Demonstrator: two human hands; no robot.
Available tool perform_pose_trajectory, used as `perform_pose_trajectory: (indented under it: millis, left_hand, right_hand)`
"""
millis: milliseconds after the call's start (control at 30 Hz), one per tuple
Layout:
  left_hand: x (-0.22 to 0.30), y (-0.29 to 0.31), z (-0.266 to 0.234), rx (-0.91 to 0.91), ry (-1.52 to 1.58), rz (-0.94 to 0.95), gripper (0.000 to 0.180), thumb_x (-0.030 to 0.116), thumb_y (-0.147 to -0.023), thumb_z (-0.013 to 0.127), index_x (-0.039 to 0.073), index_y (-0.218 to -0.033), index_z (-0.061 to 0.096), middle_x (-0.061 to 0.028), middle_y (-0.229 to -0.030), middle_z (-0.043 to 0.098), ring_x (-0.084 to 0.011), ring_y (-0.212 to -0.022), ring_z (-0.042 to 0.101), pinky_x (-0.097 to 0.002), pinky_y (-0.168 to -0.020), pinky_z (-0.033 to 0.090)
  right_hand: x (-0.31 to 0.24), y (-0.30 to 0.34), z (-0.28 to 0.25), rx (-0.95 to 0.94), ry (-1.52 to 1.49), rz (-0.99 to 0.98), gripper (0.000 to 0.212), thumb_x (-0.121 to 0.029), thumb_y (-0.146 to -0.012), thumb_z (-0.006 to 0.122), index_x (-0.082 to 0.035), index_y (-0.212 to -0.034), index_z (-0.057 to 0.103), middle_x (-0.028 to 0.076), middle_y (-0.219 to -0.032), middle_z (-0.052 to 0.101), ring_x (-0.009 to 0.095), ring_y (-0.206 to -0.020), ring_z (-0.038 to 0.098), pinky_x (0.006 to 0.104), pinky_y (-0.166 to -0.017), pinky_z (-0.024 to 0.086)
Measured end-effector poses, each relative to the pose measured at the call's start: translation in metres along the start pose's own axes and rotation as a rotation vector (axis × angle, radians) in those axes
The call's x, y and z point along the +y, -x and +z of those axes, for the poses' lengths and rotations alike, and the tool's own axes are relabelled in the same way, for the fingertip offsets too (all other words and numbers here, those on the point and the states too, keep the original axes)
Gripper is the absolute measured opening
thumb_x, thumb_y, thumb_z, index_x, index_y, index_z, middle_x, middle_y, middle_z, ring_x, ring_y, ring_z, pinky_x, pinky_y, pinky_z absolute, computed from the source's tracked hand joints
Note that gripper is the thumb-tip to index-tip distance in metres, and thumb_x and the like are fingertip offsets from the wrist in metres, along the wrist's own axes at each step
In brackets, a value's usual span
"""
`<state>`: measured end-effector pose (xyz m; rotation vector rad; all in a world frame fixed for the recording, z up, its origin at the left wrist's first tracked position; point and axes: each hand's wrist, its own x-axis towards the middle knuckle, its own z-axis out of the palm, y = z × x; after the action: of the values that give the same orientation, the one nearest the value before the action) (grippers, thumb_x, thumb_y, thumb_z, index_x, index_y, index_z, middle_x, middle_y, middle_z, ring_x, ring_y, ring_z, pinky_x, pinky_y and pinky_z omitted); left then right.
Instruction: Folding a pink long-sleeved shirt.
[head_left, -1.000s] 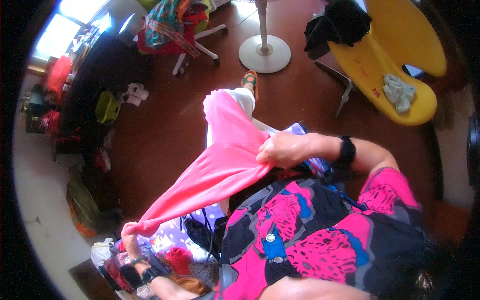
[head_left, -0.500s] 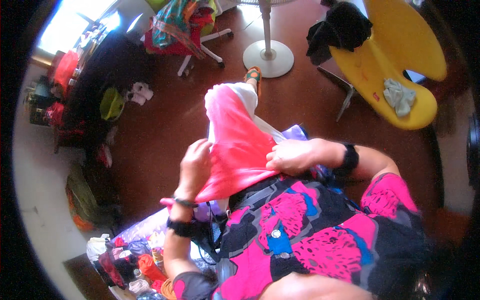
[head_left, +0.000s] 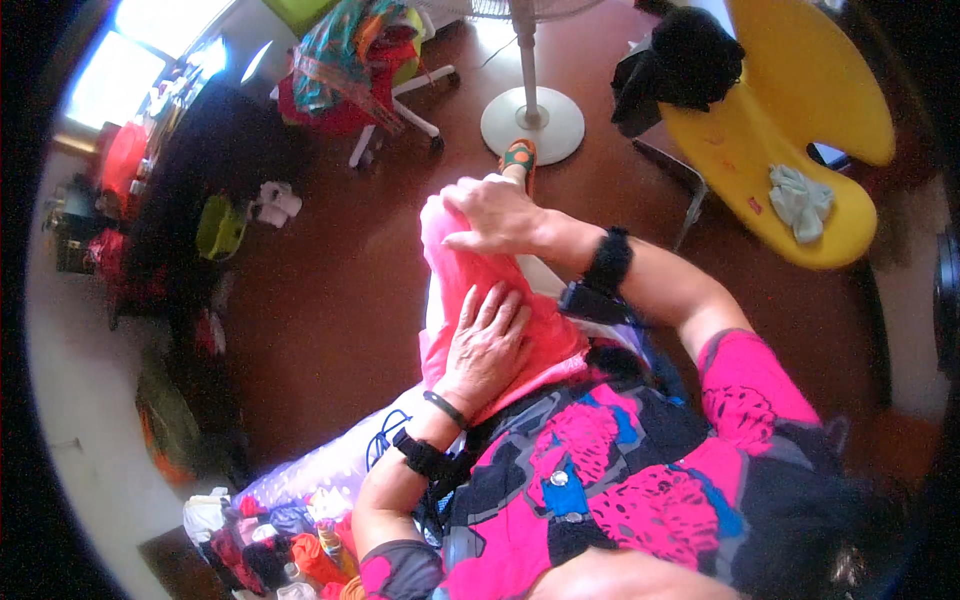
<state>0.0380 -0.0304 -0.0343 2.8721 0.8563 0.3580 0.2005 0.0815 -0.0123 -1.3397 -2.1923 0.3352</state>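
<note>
— Where is the cloth?

— The pink garment (head_left: 480, 290) lies on my lap, at the middle of the frame. My left hand (head_left: 487, 345) rests flat on it, palm down and fingers spread, gripping nothing; I judge that pins it in place.

— And the other?

— My right hand (head_left: 497, 213), just above, presses the top edge with loosely bent fingers. Whether they pinch the fabric, I cannot tell. The fan base (head_left: 532, 122) stands beyond, upper middle.

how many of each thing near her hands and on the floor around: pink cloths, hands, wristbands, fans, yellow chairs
pink cloth: 1
hands: 2, left hand and right hand, both on the cloth
black wristbands: 2, left, right
standing fan: 1
yellow chair: 1
total: 7
</note>
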Motion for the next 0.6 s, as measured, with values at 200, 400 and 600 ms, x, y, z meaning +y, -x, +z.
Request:
perform_pose_trajectory:
  millis: [200, 400, 600]
  left_hand:
    - [0.0, 0.003, -0.002, 0.006, 0.073, -0.032, 0.04, 0.027, -0.079, 0.062, 0.005, -0.112, 0.059, -0.0121, -0.124, 0.053, -0.0274, -0.126, 0.041, -0.0458, -0.11, 0.022]
    - [0.002, 0.0, -0.001, 0.033, 0.062, -0.024, 0.04, 0.026, -0.076, 0.066, 0.007, -0.111, 0.06, -0.0104, -0.122, 0.053, -0.0286, -0.125, 0.042, -0.0474, -0.109, 0.025]
    - [0.004, -0.001, -0.002, 0.018, 0.068, -0.031, 0.036, 0.027, -0.079, 0.062, 0.006, -0.109, 0.061, -0.0116, -0.121, 0.055, -0.0272, -0.124, 0.043, -0.0463, -0.11, 0.023]
  right_hand:
    - [-0.006, -0.019, 0.006, -0.151, 0.222, 0.062, 0.023, -0.022, -0.072, 0.063, -0.004, -0.085, 0.066, 0.02, -0.082, 0.067, 0.034, -0.078, 0.067, 0.0421, -0.068, 0.055]
    - [0.04, -0.011, 0.003, -0.142, -0.827, 0.438, 0.017, -0.013, -0.076, 0.06, -0.001, -0.088, 0.063, 0.01, -0.077, 0.065, 0.019, -0.069, 0.064, 0.0316, -0.064, 0.053]
    - [0.047, 0.005, 0.012, -0.155, -1.691, 0.505, 0.016, -0.014, -0.084, 0.061, -0.005, -0.096, 0.059, 0.004, -0.085, 0.064, 0.015, -0.074, 0.063, 0.0279, -0.068, 0.052]
